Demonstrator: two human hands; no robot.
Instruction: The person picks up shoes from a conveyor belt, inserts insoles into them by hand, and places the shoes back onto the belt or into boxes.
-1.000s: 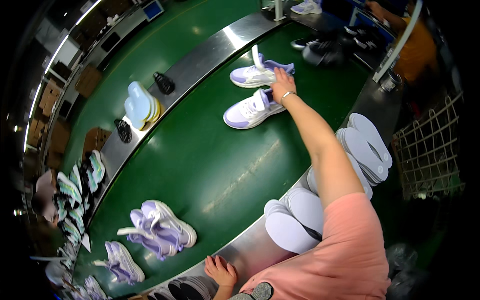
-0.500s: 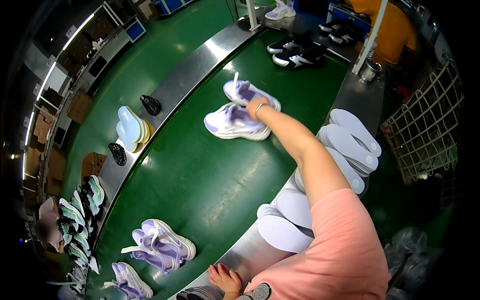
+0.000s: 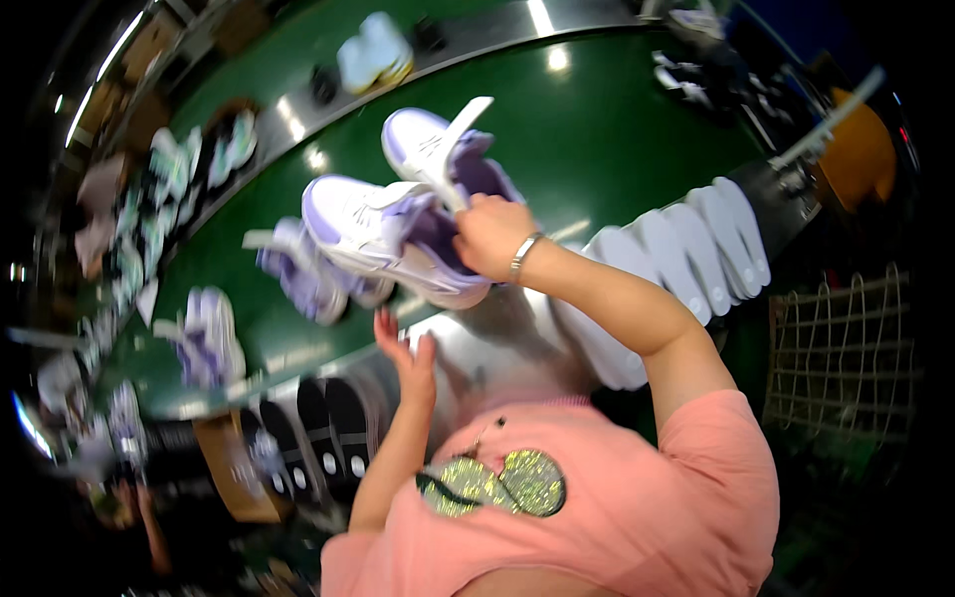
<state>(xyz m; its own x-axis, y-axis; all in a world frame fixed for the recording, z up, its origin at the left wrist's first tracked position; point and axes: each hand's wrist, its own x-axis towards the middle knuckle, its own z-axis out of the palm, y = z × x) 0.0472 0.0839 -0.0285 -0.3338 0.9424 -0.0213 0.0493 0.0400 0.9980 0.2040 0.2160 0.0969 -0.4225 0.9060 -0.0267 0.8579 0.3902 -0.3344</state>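
Observation:
A pair of white-and-lavender sneakers is gripped near the heels by my right hand (image 3: 494, 239): the nearer sneaker (image 3: 348, 219) overlaps the farther sneaker (image 3: 418, 139), whose tongue sticks up. My fingers close over the collars, and the heels are partly hidden. Just below the nearer sneaker, my left hand (image 3: 408, 353) is raised with fingers apart, holding nothing. Behind the held pair, another lavender pair (image 3: 303, 274) is on the green conveyor belt (image 3: 587, 149), partly covered. Farther left stands one more lavender pair (image 3: 212, 338).
Stacks of white insoles (image 3: 686, 249) line the metal ledge to the right. Black insoles (image 3: 318, 428) stand beside a cardboard box (image 3: 234, 468) at lower left. Light blue insoles (image 3: 373, 55) rest on the far rail. Black shoes (image 3: 686, 80) are at far right, near a person in orange (image 3: 860, 149).
My right hand has lifted the sneaker pair off the belt and brought it closer and leftward. My left hand has risen from the ledge toward it. The view has turned.

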